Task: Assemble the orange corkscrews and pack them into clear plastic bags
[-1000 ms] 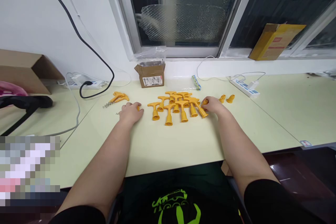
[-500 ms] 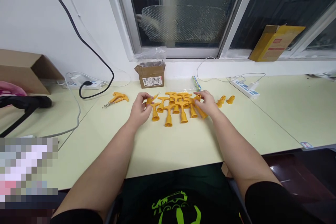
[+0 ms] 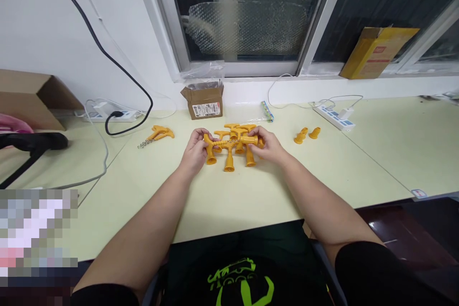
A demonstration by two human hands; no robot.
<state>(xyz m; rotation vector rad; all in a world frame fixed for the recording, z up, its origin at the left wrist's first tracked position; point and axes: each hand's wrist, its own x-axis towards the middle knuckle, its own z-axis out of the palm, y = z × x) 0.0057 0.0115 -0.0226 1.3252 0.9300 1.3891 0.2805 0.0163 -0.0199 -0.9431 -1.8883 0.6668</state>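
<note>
My left hand [image 3: 195,149] grips an orange T-shaped handle piece [image 3: 208,142] with a small metal screw pointing right. My right hand [image 3: 269,146] holds an orange tube-shaped sleeve [image 3: 248,140] sideways, its open end facing the screw. The two parts meet just above a cluster of several orange T-handles [image 3: 229,160] that stand on the pale green table [image 3: 233,196]. Both hands hover over the table's middle, a little in front of the cluster.
A finished orange corkscrew [image 3: 158,134] lies at the left. Two loose orange sleeves [image 3: 306,134] lie at the right. A small cardboard box [image 3: 204,100] stands by the window, power strips [image 3: 335,118] and cables along the back, a larger box [image 3: 28,98] at far left.
Both hands lifted off the table and came together at the centre. The left hand brought a T-handle with screw, the right a sleeve, and the two parts now meet.
</note>
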